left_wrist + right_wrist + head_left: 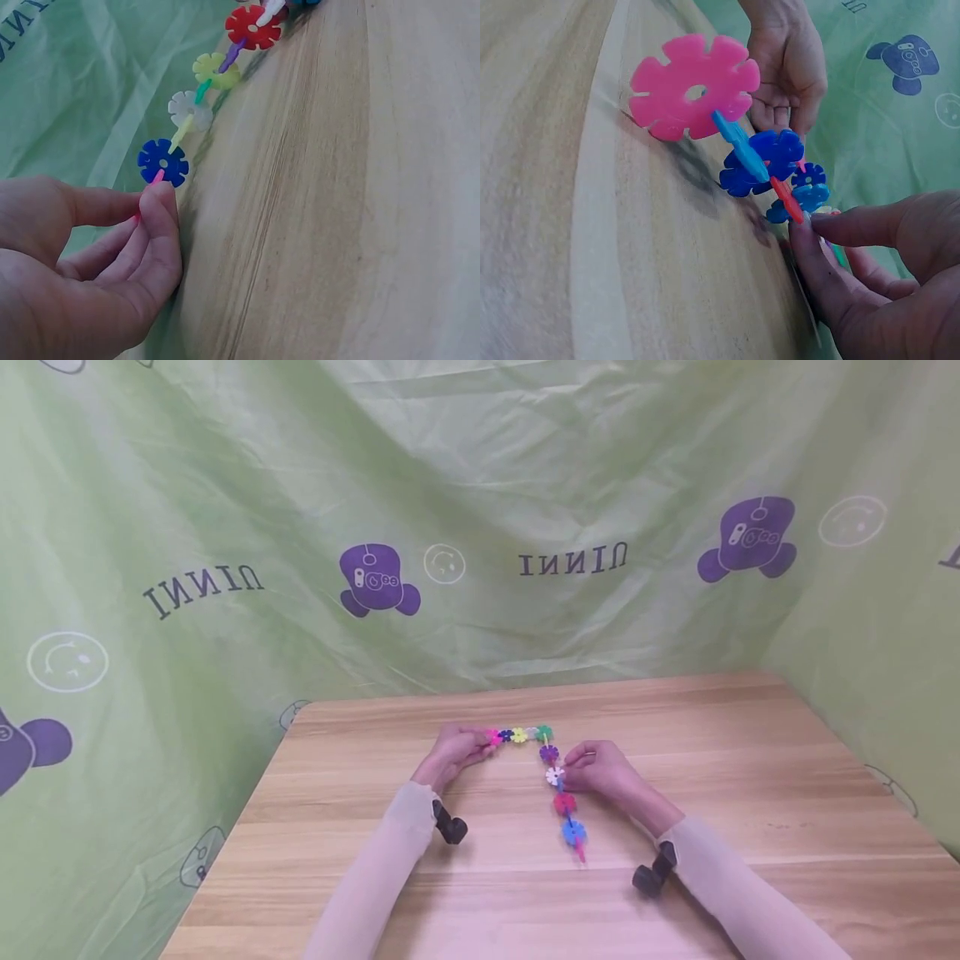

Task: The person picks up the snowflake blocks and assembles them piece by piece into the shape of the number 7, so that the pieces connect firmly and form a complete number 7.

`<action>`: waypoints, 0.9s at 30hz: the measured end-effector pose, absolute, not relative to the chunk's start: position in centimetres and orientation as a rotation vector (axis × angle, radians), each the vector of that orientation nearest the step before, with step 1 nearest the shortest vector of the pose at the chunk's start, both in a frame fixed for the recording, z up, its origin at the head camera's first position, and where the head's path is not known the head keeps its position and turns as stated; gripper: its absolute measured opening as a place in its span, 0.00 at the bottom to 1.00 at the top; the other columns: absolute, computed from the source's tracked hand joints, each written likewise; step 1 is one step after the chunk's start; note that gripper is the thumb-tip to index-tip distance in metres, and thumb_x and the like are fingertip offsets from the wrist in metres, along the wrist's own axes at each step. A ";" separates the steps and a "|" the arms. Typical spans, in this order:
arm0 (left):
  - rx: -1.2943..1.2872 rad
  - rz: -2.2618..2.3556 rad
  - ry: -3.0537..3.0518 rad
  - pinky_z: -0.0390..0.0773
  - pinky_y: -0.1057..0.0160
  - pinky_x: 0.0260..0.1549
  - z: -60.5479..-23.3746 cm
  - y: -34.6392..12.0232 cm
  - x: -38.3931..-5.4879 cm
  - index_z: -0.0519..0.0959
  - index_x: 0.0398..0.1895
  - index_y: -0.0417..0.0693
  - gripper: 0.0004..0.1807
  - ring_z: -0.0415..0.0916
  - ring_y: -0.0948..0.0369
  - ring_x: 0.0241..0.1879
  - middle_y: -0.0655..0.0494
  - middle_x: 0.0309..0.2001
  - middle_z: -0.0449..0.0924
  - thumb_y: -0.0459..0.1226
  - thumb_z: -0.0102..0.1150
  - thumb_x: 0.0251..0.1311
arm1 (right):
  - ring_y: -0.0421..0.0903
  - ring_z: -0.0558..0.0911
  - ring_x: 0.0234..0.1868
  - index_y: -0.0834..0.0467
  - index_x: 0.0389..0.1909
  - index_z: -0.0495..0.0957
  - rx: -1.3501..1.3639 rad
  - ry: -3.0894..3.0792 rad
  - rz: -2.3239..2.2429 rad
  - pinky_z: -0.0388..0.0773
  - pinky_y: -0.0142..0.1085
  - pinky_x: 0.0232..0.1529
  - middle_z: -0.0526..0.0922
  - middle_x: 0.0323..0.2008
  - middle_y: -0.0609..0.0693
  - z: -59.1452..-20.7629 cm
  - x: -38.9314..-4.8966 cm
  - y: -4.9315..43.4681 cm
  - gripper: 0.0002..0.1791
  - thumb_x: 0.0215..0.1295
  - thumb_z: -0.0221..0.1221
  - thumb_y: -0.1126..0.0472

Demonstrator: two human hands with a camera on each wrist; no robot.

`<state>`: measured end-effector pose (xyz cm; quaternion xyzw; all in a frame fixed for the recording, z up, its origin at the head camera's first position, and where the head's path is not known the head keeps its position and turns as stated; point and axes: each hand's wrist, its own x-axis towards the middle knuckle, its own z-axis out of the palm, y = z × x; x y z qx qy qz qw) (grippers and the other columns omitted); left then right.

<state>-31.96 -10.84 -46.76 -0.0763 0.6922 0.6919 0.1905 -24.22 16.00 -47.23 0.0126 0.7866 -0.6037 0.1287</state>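
A chain of notched plastic snowflake discs [564,804], linked edge to edge in many colours, runs along the table and bends at a green disc [544,732]. At its far left end my left hand [455,752] pinches a pink disc between thumb and fingers; those fingers mostly cover it in the left wrist view. A dark blue disc [163,163] follows it. My right hand [603,771] pinches the chain partway down the near stretch, by the white disc [554,776]. In the right wrist view a red disc [787,199] reaches its fingertips, and a large pink disc [694,88] ends the chain.
The wooden table [330,877] extends around both hands. Behind and beside it hangs a green curtain [480,635] printed with purple figures and lettering. A dark camera mount [450,825] is strapped at the left wrist, another mount [654,872] at the right.
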 end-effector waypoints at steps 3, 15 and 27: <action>-0.221 1.934 1.958 0.87 0.61 0.56 -46.7 -10.8 -32.0 0.80 0.59 0.29 0.16 0.89 0.58 0.41 0.35 0.53 0.87 0.24 0.58 0.69 | 0.42 0.87 0.34 0.70 0.48 0.77 0.041 2.295 -1.756 0.89 0.33 0.40 0.89 0.36 0.57 -47.2 -24.1 15.9 0.19 0.57 0.71 0.72; -0.171 1.954 1.972 0.88 0.62 0.55 -47.5 -11.5 -32.0 0.82 0.55 0.25 0.15 0.91 0.51 0.48 0.31 0.55 0.86 0.23 0.60 0.68 | 0.47 0.90 0.30 0.76 0.50 0.80 0.025 2.148 -1.702 0.92 0.44 0.37 0.90 0.36 0.63 -47.0 -22.4 17.0 0.13 0.69 0.60 0.71; -0.215 1.953 1.980 0.88 0.64 0.51 -47.5 -11.6 -32.1 0.81 0.57 0.26 0.15 0.91 0.56 0.42 0.32 0.54 0.86 0.24 0.60 0.69 | 0.43 0.88 0.28 0.74 0.51 0.81 -0.146 2.014 -1.653 0.92 0.41 0.36 0.90 0.35 0.58 -47.3 -20.1 17.3 0.14 0.71 0.60 0.69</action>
